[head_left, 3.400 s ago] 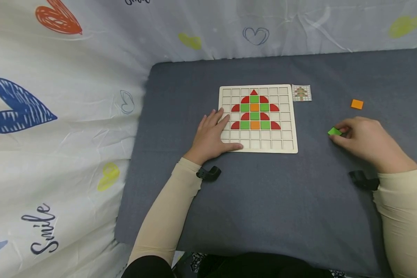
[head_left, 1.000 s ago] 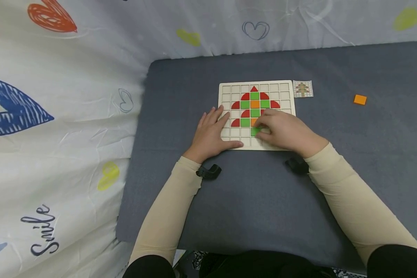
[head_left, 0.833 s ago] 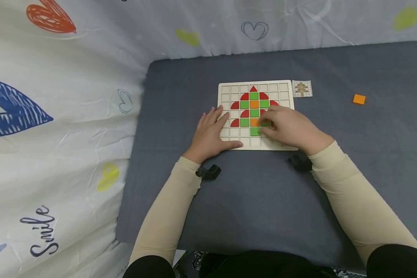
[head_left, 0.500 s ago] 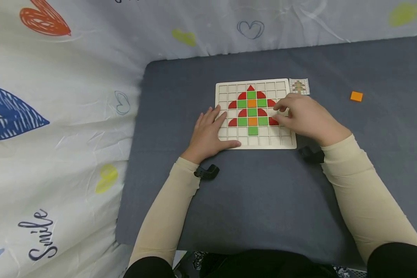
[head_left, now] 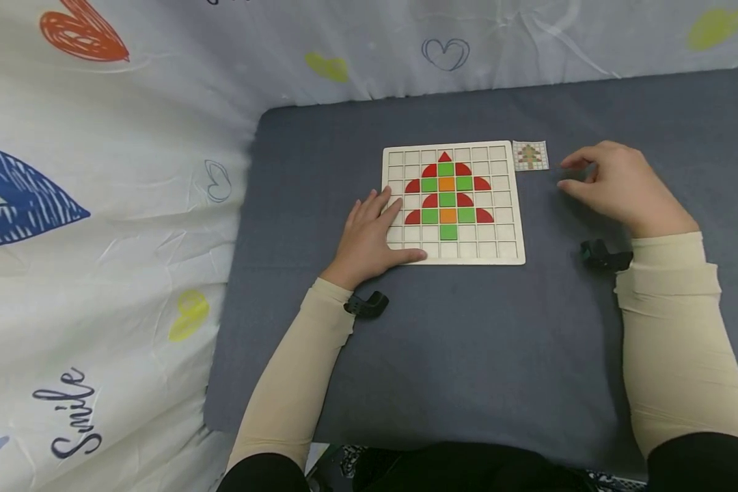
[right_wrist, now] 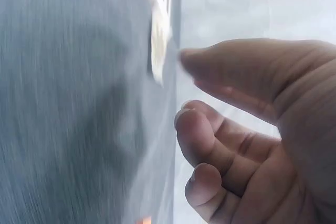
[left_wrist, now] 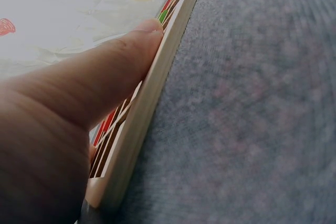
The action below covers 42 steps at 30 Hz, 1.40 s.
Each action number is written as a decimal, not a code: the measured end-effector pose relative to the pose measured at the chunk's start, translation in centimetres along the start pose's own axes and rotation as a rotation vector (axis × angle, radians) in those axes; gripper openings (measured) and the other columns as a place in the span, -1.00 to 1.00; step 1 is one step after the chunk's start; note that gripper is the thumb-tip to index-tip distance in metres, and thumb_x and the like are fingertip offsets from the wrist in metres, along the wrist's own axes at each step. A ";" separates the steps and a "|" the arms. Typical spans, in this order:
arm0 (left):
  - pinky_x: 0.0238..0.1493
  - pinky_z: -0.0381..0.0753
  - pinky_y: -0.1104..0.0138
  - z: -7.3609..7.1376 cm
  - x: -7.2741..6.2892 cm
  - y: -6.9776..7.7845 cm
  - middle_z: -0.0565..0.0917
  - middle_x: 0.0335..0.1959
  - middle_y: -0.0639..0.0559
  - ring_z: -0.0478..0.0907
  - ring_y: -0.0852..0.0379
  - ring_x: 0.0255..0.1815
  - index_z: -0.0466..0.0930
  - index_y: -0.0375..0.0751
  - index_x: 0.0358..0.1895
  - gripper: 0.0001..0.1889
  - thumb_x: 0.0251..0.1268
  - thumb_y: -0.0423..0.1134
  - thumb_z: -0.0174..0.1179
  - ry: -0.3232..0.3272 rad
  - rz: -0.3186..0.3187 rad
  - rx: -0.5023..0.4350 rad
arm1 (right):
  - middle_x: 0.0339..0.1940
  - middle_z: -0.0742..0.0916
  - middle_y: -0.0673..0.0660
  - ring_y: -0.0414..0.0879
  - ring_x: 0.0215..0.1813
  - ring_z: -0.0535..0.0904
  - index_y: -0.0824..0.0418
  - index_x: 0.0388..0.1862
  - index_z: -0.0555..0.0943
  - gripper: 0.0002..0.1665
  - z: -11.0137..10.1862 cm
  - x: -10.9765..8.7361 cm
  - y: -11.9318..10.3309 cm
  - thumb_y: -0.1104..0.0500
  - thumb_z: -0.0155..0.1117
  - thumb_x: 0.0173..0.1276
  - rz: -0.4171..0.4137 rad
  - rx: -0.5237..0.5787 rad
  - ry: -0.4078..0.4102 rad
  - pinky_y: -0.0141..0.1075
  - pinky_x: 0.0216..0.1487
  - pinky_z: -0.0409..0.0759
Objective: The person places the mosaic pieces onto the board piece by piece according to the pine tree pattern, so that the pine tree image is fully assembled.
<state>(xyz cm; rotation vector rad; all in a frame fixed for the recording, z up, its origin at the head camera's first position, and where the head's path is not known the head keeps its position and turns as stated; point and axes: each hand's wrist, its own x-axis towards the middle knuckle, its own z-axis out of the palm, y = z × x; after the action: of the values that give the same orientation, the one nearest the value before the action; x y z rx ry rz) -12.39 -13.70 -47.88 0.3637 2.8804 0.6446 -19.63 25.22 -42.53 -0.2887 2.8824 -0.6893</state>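
Observation:
A pale wooden grid board [head_left: 504, 239] lies on the dark grey table, with red, green and orange tiles set in its cells as a tree shape. At the bottom of that shape is a green square tile [head_left: 448, 233]. My left hand [head_left: 369, 242] rests spread on the board's left edge, its thumb [left_wrist: 126, 51] along the near rim. My right hand [head_left: 627, 181] is above the cloth right of the board, thumb and fingers apart, holding nothing. A sliver of the orange tile [right_wrist: 144, 221] shows in the right wrist view; in the head view the hand hides it.
A small paper card [head_left: 530, 156] with a printed tree on a grid lies against the board's upper right corner. A white curtain [head_left: 369, 48] with hearts hangs behind the table and another stretch hangs at the left.
My right hand brought a green square tile to the board and let it go in the cell below the lower orange square. It then moved away to the right, over the orange tile. The left hand stayed.

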 end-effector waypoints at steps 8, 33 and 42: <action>0.72 -0.41 0.20 0.3 0.0 -0.3 0.02 0.75 0.03 -0.21 0.04 0.77 0.21 -0.04 0.67 0.17 0.05 0.46 0.46 0.010 -0.005 -0.023 | 0.29 0.42 0.61 0.40 -0.05 0.46 0.47 0.35 0.53 -0.45 -1.9 -0.8 3.8 0.20 0.24 0.47 0.139 -0.010 -0.008 0.16 -0.21 0.45; 0.72 -0.40 0.18 0.2 0.0 -0.2 0.02 0.75 0.02 -0.20 0.02 0.77 0.22 -0.05 0.67 0.16 0.05 0.45 0.47 0.014 0.008 -0.029 | 0.05 0.61 0.63 0.44 0.03 0.49 0.56 0.19 0.57 -0.53 -0.9 -1.0 6.3 0.24 0.23 0.44 0.109 -0.024 -0.010 0.27 0.00 0.41; 0.72 -0.40 0.20 0.2 0.0 -0.4 0.03 0.75 0.02 -0.20 0.03 0.77 0.23 -0.05 0.67 0.17 0.05 0.45 0.46 0.014 0.008 -0.031 | -0.02 0.69 0.47 0.12 -0.29 0.51 0.42 0.21 0.64 -0.50 -0.4 -1.2 5.3 0.12 0.35 0.42 0.148 0.031 -0.045 -0.24 -0.43 0.38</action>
<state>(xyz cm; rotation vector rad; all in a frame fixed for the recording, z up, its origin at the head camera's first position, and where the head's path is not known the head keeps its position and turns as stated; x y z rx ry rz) -12.44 -13.93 -48.20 0.3674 2.8805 0.6945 -19.37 30.29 -44.50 -0.0845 2.8122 -0.6910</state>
